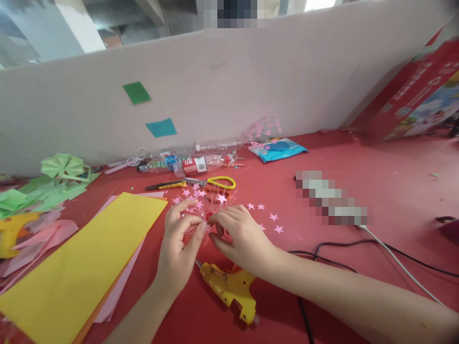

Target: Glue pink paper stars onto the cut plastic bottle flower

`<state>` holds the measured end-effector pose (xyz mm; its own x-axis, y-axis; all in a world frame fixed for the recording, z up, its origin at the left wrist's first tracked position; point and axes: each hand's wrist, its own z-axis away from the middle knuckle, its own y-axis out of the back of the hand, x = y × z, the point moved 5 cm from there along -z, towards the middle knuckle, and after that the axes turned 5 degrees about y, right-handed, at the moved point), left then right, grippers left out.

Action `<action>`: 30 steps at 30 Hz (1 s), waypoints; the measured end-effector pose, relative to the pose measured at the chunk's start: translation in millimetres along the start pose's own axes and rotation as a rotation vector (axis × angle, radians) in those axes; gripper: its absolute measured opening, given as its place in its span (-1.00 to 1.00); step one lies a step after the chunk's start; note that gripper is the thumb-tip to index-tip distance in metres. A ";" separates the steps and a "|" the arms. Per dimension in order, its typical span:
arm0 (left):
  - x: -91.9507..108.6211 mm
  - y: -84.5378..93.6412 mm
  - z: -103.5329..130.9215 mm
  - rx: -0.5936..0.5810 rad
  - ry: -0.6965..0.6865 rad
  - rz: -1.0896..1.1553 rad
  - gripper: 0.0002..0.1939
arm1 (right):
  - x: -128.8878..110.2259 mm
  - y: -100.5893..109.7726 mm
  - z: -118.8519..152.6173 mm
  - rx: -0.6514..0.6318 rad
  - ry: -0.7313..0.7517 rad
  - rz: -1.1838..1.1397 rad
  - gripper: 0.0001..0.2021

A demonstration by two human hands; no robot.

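Yellow paper (89, 267), smooth and oblong, lies at far left over pink sheets (124, 284). The left hand (182, 234) pinches the clear plastic piece (213, 207) at its red, round centre, between both hands; glossy strips fan toward the white wall (215, 81), long axis unclear. A hard yellow glue gun (227, 286) lies nearer. The right hand (237, 231) reaches the centre, its grip unclear; beyond lie flat pink stars (273, 217).

Looks like a craft workspace, judging by the central yellow glue gun (223, 285), the red table (190, 315) under it, coloured paper (86, 258) to its left, and scissors (201, 182), pink stars (273, 217) and plastic bottles (195, 166) beyond it.
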<state>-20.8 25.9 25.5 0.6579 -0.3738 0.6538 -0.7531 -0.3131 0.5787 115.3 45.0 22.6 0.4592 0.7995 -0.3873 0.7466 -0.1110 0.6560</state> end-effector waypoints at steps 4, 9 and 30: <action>1.4 -1.2 1.1 -0.013 -0.029 -0.019 -0.86 | 6.2 -3.6 0.3 -0.034 -0.111 -0.082 -0.91; 4.9 -1.3 0.1 0.034 -0.141 -0.127 -0.92 | 9.5 -3.8 0.3 -0.031 -0.174 -0.130 -0.87; 5.4 4.7 -1.9 0.111 -0.172 -0.212 -0.85 | -6.8 20.8 -2.5 0.118 0.228 0.354 -0.83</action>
<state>-20.8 24.1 32.6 0.7960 -0.4293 0.4267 -0.6021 -0.4896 0.6307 126.5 38.7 40.5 0.5881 0.8087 0.0097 0.6186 -0.4576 0.6387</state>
